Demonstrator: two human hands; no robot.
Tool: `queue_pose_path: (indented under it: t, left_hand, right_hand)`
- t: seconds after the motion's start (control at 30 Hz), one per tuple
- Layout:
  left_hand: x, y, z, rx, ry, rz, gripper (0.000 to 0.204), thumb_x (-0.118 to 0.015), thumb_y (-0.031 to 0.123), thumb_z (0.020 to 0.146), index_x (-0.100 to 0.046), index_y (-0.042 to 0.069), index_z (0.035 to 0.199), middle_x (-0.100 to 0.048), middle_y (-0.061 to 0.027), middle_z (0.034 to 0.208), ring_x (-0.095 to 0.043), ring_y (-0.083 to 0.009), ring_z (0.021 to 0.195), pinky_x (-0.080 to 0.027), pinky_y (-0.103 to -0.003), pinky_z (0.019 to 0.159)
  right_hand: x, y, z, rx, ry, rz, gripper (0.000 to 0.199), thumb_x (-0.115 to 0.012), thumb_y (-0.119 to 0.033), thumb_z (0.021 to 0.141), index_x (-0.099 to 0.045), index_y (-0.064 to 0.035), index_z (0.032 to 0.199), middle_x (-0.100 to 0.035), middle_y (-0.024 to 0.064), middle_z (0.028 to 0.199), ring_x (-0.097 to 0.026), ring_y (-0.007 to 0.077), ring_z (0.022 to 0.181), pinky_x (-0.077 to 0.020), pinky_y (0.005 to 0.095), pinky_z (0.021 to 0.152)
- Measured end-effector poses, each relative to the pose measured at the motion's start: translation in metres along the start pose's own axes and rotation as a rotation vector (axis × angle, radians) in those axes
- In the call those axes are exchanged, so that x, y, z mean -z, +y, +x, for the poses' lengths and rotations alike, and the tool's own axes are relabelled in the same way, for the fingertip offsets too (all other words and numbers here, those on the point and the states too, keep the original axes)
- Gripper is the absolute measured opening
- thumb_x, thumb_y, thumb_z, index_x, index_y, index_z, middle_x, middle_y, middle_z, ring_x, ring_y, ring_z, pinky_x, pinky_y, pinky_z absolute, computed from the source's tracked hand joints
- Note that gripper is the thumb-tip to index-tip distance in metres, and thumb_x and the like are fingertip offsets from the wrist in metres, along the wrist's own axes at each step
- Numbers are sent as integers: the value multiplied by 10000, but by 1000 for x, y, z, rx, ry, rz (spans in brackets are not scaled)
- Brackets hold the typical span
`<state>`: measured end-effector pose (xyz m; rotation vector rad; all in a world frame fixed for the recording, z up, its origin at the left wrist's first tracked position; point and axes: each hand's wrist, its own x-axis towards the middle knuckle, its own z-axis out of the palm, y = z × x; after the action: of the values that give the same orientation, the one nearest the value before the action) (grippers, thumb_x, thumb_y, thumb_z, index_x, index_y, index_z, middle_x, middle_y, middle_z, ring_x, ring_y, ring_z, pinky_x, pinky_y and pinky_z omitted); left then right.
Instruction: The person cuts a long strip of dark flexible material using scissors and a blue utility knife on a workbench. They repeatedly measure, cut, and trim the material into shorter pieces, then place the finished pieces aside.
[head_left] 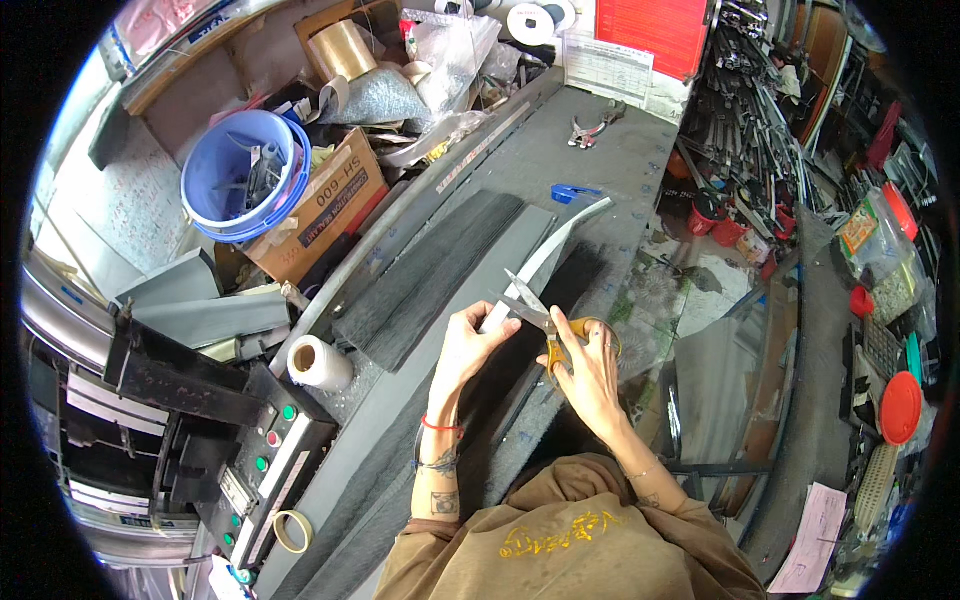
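Note:
My left hand (pixel 468 342) pinches a narrow white strip (pixel 552 248) near its lower end. From there the strip curves up and to the right, its far end free in the air. My right hand (pixel 592 378) has its thumb and fingers in the handles of a pair of scissors with yellow grips (pixel 556 352). The scissors' metal blades (pixel 527 300) are apart and lie at the strip, just above my left fingertips. Whether they touch the strip I cannot tell. Beneath both hands lies dark pleated mesh (pixel 430 280) next to a long grey profile (pixel 400 395).
A blue stapler-like tool (pixel 574 193) and red-handled pliers (pixel 588 132) lie farther up the workbench (pixel 520 140). On the left are a white roll (pixel 320 364), a tape ring (pixel 293 532), a button panel (pixel 262 464), a blue bucket (pixel 205 215) and a cardboard box (pixel 325 205). Metal parts (pixel 750 120) crowd the right.

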<state>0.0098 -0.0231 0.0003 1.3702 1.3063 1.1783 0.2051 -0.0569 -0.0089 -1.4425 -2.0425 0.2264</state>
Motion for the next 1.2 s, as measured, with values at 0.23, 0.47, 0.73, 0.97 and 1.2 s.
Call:
queue_pose_path:
  t: [0.23, 0.47, 0.73, 0.97, 1.2]
  left_hand:
    - [-7, 7, -8, -44, -107, -57, 231, -702, 212, 834, -629, -1, 882, -555, 44, 738, -453, -48, 659, -363, -224, 587]
    - [-8, 15, -14, -193, -103, -91, 197, -631, 154, 875, -612, -34, 932, -499, 31, 700, -406, -58, 646, -324, -242, 561]
    - [-7, 8, -13, -146, -105, -76, 185, -624, 128, 872, -620, -30, 970, -524, 43, 775, -461, -58, 731, -366, -219, 643]
    - [-3, 5, -10, -126, -61, -194, 244, -613, 123, 877, -641, -20, 1072, -570, 38, 778, -446, -47, 704, -367, -215, 624]
    - [-2, 6, -7, -63, -23, -204, 270, -640, 161, 868, -645, -20, 1069, -595, 25, 795, -481, -52, 694, -400, -215, 634]
  right_hand:
    - [13, -6, -11, 20, -9, -57, 824, -735, -199, 747, -307, -242, 1450, -429, 203, 1075, -442, 372, 986, -382, 470, 875]
    - [14, -8, -10, 50, -35, -52, 813, -719, -244, 777, -280, -221, 1461, -424, 206, 1108, -445, 369, 998, -397, 460, 873]
    - [14, -7, 6, 96, -55, -57, 818, -704, -191, 778, -263, -189, 1466, -434, 202, 1095, -448, 363, 1008, -399, 460, 871]
    - [24, -1, -5, 124, -126, 8, 827, -685, -127, 766, -256, -200, 1469, -467, 223, 1098, -476, 382, 1019, -413, 471, 889]
    - [36, 10, -12, 128, -113, -87, 817, -681, -92, 747, -305, -277, 1449, -549, 220, 1021, -593, 372, 859, -500, 435, 767]
